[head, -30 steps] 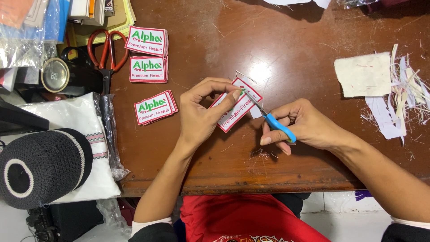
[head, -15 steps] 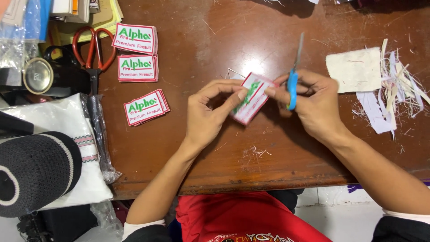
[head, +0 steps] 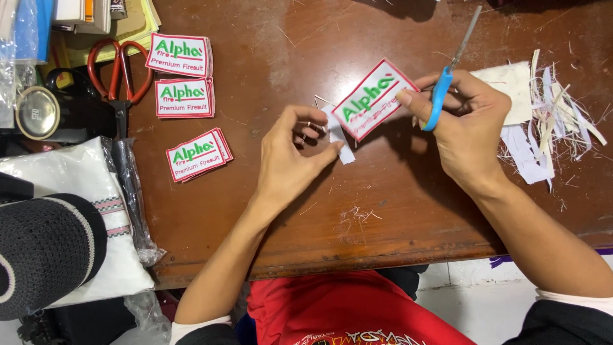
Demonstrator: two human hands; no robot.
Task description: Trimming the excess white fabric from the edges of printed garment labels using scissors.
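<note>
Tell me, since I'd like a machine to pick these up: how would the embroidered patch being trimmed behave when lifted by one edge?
The patch is pinched at one edge by the right hand and stays flat, so it is probably fairly stiff. It looks thin and likely light. The white backing strip at the left hand bends away, so that part seems floppy.

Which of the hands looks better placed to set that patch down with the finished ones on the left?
Probably the left hand. It lies between the patch and the piles of patches, and pinches only a white strip. The right hand holds the patch and blue-handled scissors, farther away.
</note>
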